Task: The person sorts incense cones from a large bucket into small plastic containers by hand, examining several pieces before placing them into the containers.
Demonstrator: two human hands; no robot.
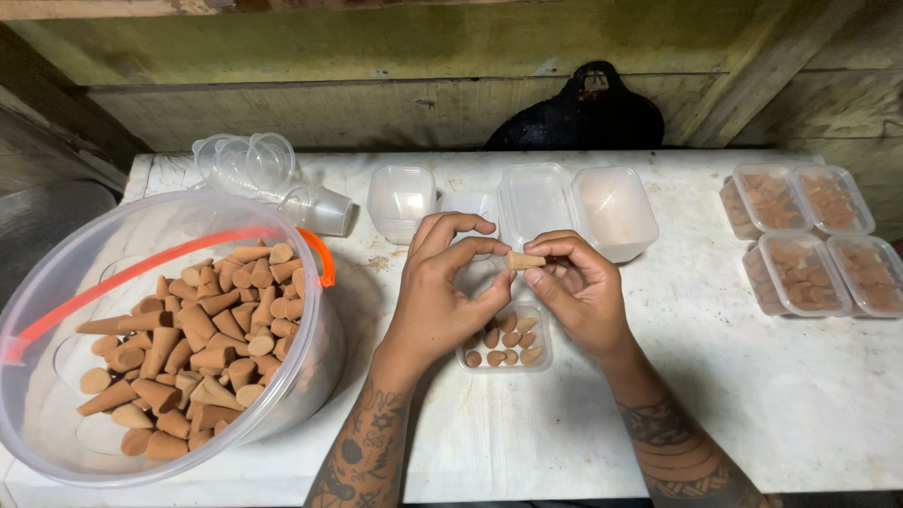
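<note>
head view | frame centre: left hand [442, 296] and right hand [578, 287] together, both pinching one cone [524, 261] between fingertips | cone above small tub [505, 343] on desk [800, 386] | bucket [56, 282] lower left

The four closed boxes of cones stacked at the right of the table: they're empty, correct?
No. The head view shows the four closed boxes at the right of the table filled with brown cones, not empty.
</note>
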